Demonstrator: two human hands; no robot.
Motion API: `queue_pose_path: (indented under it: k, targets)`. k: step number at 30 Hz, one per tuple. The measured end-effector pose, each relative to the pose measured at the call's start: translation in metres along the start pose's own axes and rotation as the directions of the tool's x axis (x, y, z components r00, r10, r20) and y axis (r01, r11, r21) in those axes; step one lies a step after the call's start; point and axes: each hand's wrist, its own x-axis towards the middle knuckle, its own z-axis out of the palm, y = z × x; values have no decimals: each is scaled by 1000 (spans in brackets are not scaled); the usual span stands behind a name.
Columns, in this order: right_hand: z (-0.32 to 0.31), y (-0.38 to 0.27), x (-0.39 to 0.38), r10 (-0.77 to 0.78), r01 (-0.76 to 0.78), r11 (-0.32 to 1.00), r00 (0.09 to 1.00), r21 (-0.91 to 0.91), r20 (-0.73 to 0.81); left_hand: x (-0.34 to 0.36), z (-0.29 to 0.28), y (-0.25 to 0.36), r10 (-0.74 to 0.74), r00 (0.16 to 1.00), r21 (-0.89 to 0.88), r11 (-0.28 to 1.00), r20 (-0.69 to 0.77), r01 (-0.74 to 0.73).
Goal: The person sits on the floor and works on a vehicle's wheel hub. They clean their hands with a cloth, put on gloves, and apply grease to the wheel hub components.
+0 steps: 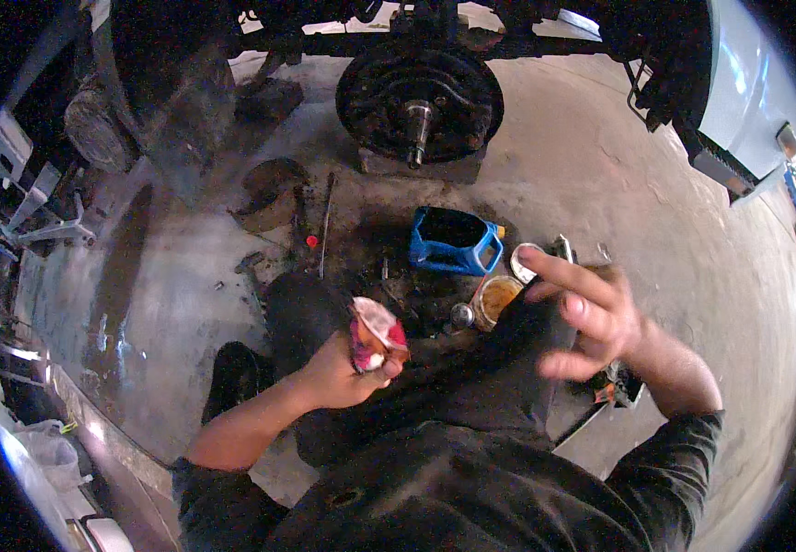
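My left hand (pixel 338 375), above my lap, is closed around a crumpled red, pink and white bundle (pixel 377 324) that looks like a rag. Off to the right, my right hand (pixel 595 317) is raised with its fingers spread and nothing visible in it; motion blurs it slightly. Nearest to it is an open tub of yellow-brown grease (pixel 497 296), partly covered by my knee. A round white lid (pixel 525 262) lies behind the fingertips. Beside the tub sits a small round metal piece (pixel 462 316).
A blue plastic jug with a cut-open side (pixel 453 241) lies on the floor ahead. Beyond it stands a dark wheel hub assembly with a bare spindle (pixel 418 129). A long thin rod (pixel 327 225) and a red cap (pixel 312 241) lie left. A pale vehicle panel (pixel 752 101) hangs at upper right.
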Motion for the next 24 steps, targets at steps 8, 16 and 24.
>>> queue_pose_path:
  k: [8,16,24]
  targets:
    - [106,-33,17,74,-291,644,944,708,321,30,61,20,-83,979,-299,944,188,137]
    - [57,-43,16,-333,250,943,760,221,558,25,64,-12,218,934,-244,958,283,-150]
    - [19,27,15,709,-236,541,644,807,-287,-1,13,10,-295,898,-542,719,327,434]
